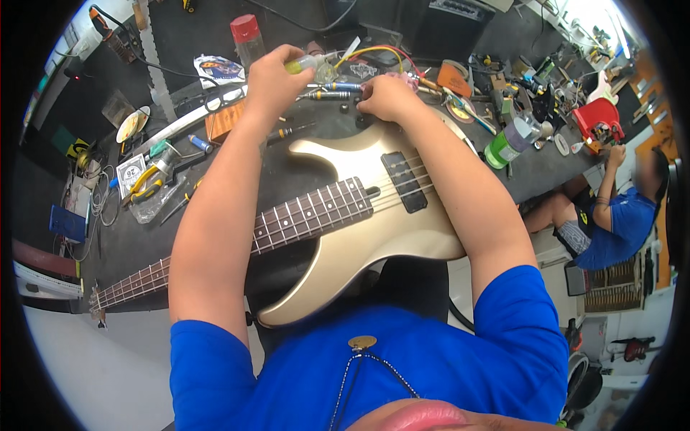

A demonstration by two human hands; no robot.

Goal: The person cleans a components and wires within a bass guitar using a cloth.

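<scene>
A gold bass guitar (370,233) with a dark fretboard lies across the bench below my arms, its neck pointing left. Beyond its body, my left hand (277,82) is closed around a small clear bottle (300,65) of yellowish liquid, which is tilted to the right. My right hand (390,98) is at the upper edge of the body, fingers curled together; whatever is between them is hidden. Small black knobs (344,108) lie beside those fingertips. Blue-handled screwdrivers (341,86) lie between my hands, and a pinkish cloth (410,80) is behind the right one.
A red-capped bottle (246,36) stands behind my left hand. Yellow-handled pliers (147,179) lie left, and a bottle of green liquid (507,144) stands right. Tools and parts crowd the bench's back. Another person in a blue shirt (622,223) sits at the far right.
</scene>
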